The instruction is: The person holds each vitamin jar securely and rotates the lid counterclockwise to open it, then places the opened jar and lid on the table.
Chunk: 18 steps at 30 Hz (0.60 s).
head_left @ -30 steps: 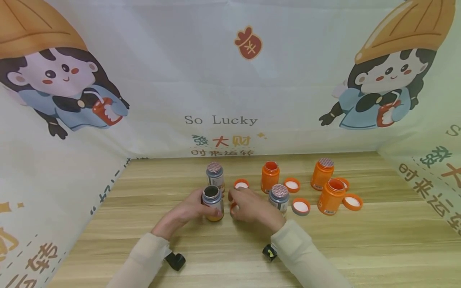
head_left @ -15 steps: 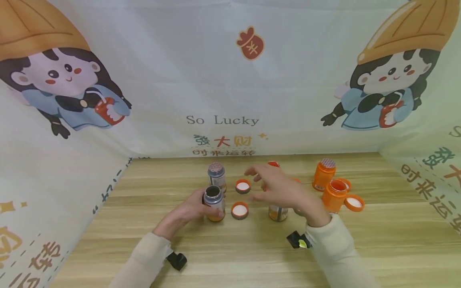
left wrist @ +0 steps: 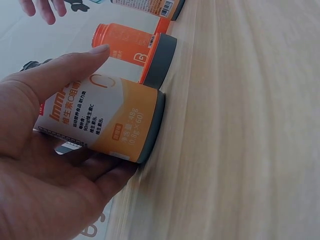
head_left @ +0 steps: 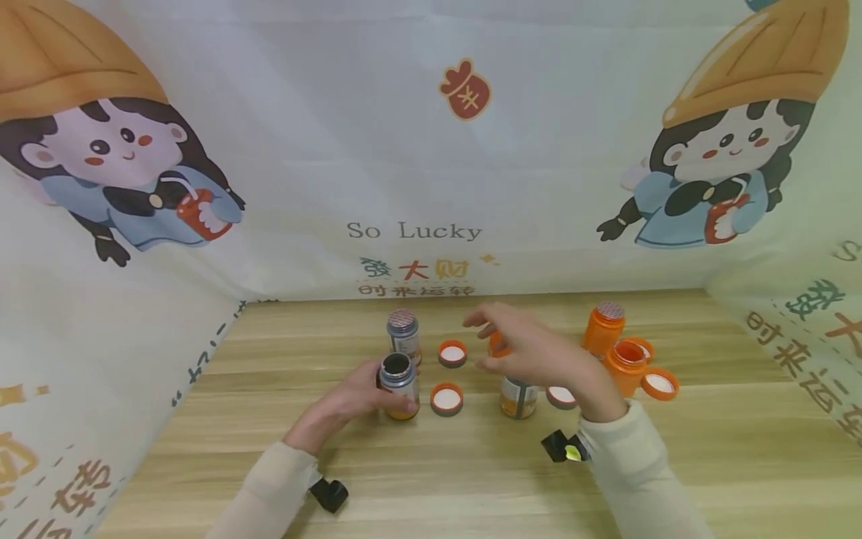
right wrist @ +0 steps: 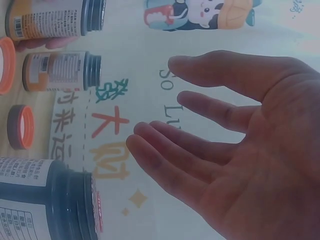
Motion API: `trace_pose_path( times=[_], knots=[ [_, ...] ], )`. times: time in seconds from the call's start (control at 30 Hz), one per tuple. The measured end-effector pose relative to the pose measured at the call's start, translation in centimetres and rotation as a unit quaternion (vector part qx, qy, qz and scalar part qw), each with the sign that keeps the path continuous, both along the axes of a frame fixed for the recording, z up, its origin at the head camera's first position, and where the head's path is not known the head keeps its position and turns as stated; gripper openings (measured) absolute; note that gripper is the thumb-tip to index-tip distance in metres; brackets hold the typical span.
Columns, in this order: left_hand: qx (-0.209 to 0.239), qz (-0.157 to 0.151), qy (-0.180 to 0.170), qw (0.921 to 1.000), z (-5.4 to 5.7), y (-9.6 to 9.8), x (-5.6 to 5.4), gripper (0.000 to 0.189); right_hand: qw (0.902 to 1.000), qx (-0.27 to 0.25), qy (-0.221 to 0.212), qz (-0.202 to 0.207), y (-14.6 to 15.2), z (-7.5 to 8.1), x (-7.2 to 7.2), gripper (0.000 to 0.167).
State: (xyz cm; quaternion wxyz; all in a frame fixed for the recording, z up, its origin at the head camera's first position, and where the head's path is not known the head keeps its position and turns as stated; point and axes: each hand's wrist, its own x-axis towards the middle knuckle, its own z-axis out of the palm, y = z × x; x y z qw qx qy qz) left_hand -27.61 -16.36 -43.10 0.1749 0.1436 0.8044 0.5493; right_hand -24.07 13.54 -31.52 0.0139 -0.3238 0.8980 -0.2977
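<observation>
My left hand [head_left: 350,400] grips an uncapped grey bottle [head_left: 399,385] with a dark open mouth, upright on the table. In the left wrist view, thumb and fingers wrap the white-and-orange label of this vitamin C bottle [left wrist: 105,115]. Just right of it lies an orange-and-grey screw cap [head_left: 447,399], white liner up; a similar cap [head_left: 453,353] lies farther back. My right hand [head_left: 545,359] hovers with fingers spread and holds nothing. Below it stands another grey bottle [head_left: 518,399], its top hidden in the head view. The hand mostly covers an orange bottle [head_left: 498,344] behind.
A foil-sealed grey bottle [head_left: 404,333] stands behind the held one. At the right are a foil-sealed orange bottle [head_left: 604,329], an uncapped orange bottle [head_left: 626,367] and loose caps, one an orange cap [head_left: 660,384]. A printed cloth [head_left: 303,187] backs the wooden table [head_left: 444,479].
My right hand has left the front cap, rising and moving right over the grey bottle. The cap now lies uncovered. My left hand keeps its hold on the bottle in the same place.
</observation>
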Motion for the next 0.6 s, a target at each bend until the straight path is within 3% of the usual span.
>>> trace_pose_path(
  times=[0.4,0.6],
  knots=[
    [0.003,-0.016,0.014,0.9998,0.34,0.41,-0.39,0.080,0.9997,-0.003,0.013,-0.018,0.49,0.24,0.16,0.043],
    [0.001,-0.027,0.016,0.9995,-0.23,0.02,-0.45,0.082,0.9997,-0.008,0.011,-0.022,0.57,0.05,0.40,0.043]
  ],
)
